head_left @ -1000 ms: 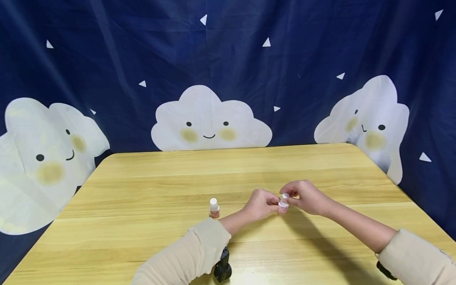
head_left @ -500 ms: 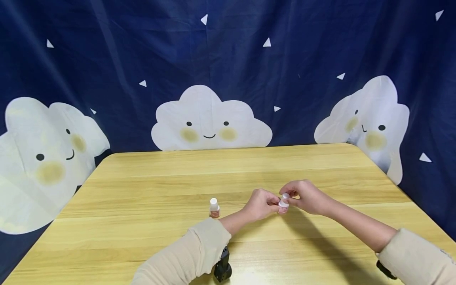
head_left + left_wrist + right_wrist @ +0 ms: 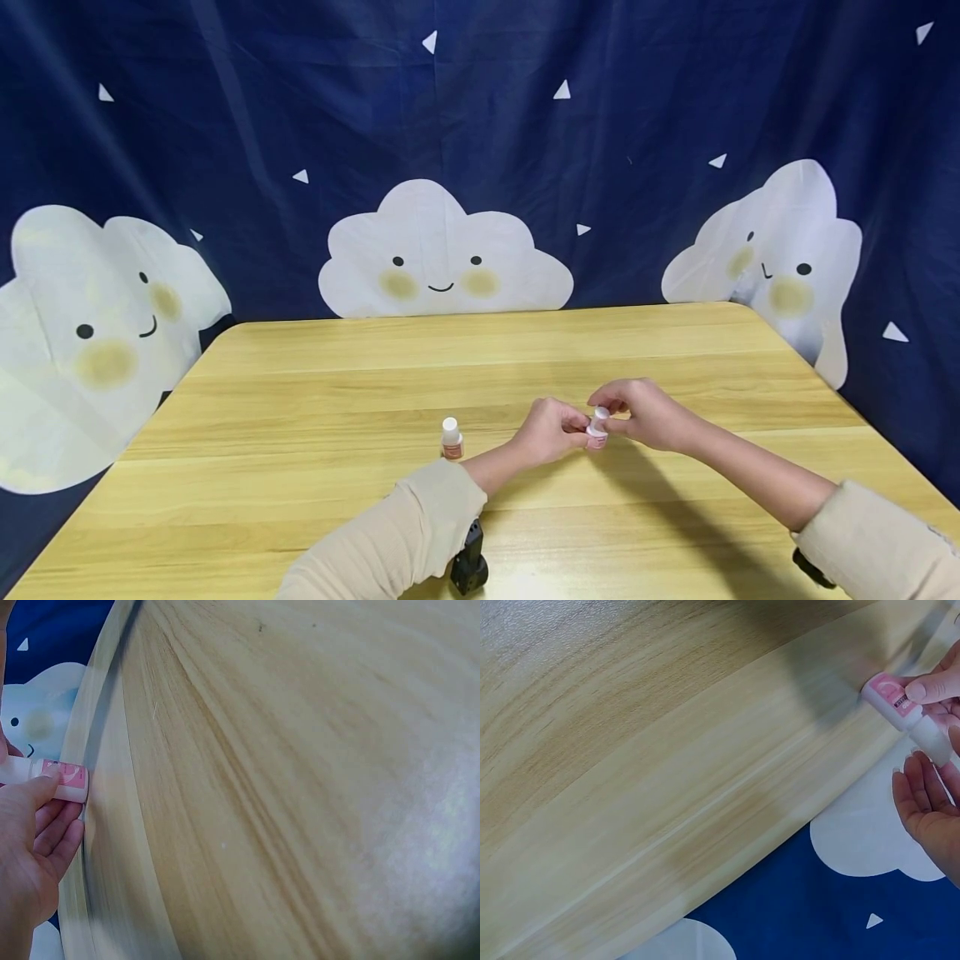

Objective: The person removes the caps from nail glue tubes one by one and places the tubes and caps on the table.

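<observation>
The pink label (image 3: pixel 891 691) on the held bottle (image 3: pixel 900 714) (dark lettering, blurred) and the reddish label (image 3: pixel 453 451) on the standing bottle (image 3: pixel 452 438) are showing no legible text.

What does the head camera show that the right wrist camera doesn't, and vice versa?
Only the head view: a second bottle with a reddish-brown label on the wooden table, two beige sleeves and, by the left one, a black gadget.

Only the right wrist view: dark print on the pink label, too small to make out from the head.

Both: the pink-labelled bottle, the left hand gripping it, the right hand at its cap, the table, and the blue backdrop with white clouds.
</observation>
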`<state>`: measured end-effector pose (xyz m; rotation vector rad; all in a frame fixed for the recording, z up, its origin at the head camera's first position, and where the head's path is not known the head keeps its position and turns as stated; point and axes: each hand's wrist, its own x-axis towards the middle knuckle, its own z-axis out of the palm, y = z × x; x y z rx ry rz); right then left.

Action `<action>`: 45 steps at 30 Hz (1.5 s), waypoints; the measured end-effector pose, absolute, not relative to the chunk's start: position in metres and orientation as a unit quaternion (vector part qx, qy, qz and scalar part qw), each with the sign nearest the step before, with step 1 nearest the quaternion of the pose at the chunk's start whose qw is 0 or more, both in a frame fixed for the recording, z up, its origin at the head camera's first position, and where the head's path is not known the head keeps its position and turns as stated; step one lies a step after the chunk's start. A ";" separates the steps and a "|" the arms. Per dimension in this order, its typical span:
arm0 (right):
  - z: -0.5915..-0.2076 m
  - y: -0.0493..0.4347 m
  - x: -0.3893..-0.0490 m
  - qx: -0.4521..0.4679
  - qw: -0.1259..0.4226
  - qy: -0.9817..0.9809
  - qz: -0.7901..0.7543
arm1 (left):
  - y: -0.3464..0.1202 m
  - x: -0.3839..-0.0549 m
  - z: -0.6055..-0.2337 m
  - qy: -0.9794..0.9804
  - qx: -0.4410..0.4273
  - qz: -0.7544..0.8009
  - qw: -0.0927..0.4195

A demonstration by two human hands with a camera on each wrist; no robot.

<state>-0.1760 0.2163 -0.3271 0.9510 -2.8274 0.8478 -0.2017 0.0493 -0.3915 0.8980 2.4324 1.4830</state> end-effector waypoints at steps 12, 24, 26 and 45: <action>-0.327 0.218 -0.177 0.298 0.015 -0.915 0.273 | 0.050 -0.201 -0.392 0.814 0.285 0.499 0.089; -0.325 0.217 -0.177 0.324 0.022 -0.911 0.253 | 0.049 -0.200 -0.391 0.816 0.294 0.490 0.082; -0.325 0.217 -0.177 0.329 0.025 -0.911 0.249 | 0.049 -0.200 -0.391 0.816 0.296 0.489 0.080; -0.325 0.218 -0.176 0.294 0.032 -0.921 0.255 | 0.050 -0.201 -0.392 0.816 0.292 0.491 0.083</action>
